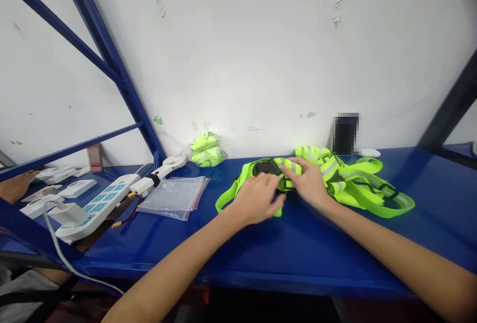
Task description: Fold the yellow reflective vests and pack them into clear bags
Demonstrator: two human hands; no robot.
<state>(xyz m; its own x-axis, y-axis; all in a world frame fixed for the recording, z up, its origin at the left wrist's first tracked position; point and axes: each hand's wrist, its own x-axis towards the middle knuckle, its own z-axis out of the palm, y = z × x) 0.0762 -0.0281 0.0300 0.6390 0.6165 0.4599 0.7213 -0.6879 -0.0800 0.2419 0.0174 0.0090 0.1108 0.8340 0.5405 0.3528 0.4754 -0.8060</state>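
A neon yellow-green reflective strap (228, 197) with grey stripes lies bunched on the blue table, with a black plastic piece (267, 167) on it. My left hand (257, 198) is closed over the strap beside that black piece, its fingers curled. From the other side, my right hand (310, 182) grips the folded strap, thumb and fingers pinching it. The spot where both hands meet is partly hidden by my left fingers. Just right of my right hand, a loose heap of similar reflective straps (387, 199) spreads over the table.
Bagged yellow-green bundles (206, 150) sit against the wall. Clear zip bags (173, 196), a white handheld fan (174, 162) and a power strip (100, 206) lie to the left. A dark upright object (345, 135) stands behind. Blue frame posts (124, 89) rise on the left. Another person's hand (17, 184) shows far left.
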